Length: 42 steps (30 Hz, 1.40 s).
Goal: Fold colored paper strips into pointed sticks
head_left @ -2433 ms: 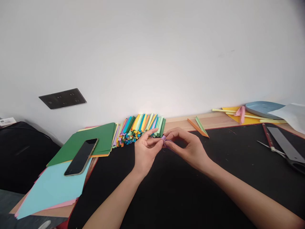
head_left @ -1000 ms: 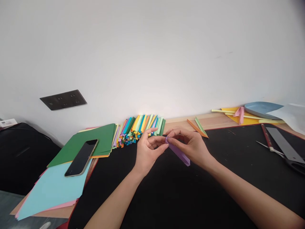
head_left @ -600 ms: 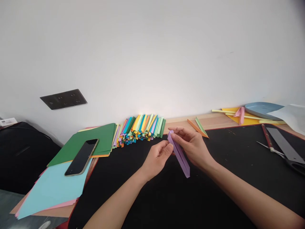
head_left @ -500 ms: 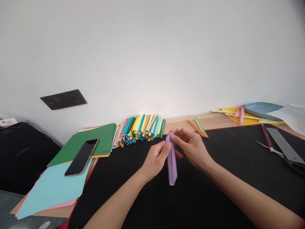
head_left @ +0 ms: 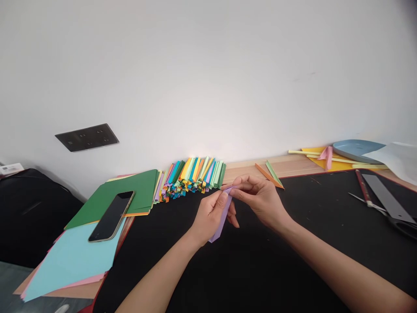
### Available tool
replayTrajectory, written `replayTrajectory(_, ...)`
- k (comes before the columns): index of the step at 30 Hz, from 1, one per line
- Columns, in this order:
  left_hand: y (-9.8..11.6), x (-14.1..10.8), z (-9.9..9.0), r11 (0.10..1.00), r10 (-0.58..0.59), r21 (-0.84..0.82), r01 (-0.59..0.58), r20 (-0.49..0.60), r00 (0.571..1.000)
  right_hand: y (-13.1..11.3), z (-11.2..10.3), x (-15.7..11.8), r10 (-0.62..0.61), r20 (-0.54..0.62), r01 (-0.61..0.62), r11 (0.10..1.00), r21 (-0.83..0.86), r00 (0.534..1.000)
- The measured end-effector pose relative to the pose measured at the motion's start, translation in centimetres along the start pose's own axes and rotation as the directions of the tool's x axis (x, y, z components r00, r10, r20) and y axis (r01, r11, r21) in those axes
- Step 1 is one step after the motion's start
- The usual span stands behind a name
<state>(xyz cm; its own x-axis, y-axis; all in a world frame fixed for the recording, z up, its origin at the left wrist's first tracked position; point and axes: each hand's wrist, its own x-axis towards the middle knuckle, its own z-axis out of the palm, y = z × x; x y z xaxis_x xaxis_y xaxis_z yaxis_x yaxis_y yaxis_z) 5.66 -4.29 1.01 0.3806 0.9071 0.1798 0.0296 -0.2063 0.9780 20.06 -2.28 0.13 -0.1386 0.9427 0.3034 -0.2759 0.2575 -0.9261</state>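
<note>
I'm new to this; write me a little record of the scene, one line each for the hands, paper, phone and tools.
Left hand: pinching a purple paper strip
Right hand: pinching the strip's upper end
Surface below: black mat
Paper pile: many-coloured strips, near the wall
Phone: lying across green paper and light-blue paper
Tools: ruler and scissors, far right

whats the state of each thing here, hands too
Left hand: closed on purple strip
Right hand: pinching the strip's far end
Purple strip: folded, held
Phone: face up, screen dark
Colored strips: piled together
Green sheets: stacked
Blue plate: partly hidden by white paper
Scissors: cannot tell if open
</note>
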Motion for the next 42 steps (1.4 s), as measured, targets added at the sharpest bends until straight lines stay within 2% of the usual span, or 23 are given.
replayTrajectory(6, 0.1, -0.1, 0.1, 0.999, -0.045, -0.012, 0.045, -0.033, 0.998, 0.2, 0.0, 0.0, 0.01, -0.006, -0.009, 1.0, 0.024, 1.0)
replayTrajectory(17, -0.4, -0.2, 0.1, 0.992, 0.035, 0.124, -0.023, -0.091, 0.995, 0.6, 0.1, -0.1, 0.012, 0.007, -0.012, 1.0, 0.008, 1.0)
replayTrajectory(25, -0.3, -0.1, 0.2, 0.99, 0.025, 0.141, -0.007, -0.128, 0.991, 0.6, 0.1, 0.0, 0.02, 0.08, -0.02, 1.0, 0.001, 0.997)
replayTrajectory(30, -0.3, -0.1, 0.1, 0.989, 0.014, 0.145, 0.002, -0.105, 0.994, 0.4, 0.3, -0.1, 0.048, 0.046, -0.049, 0.999, 0.02, 0.998)
replayTrajectory(37, -0.2, -0.3, 0.3, 0.985, -0.024, 0.167, 0.037, -0.076, 0.997, 0.8, 0.3, 0.0, 0.044, 0.07, -0.047, 0.998, 0.049, 0.997)
replayTrajectory(42, 0.0, -0.3, 0.3, 0.99, -0.084, 0.103, 0.092, -0.079, 0.993, 1.0, 0.2, 0.2, 0.073, 0.021, -0.073, 0.997, 0.032, 0.997)
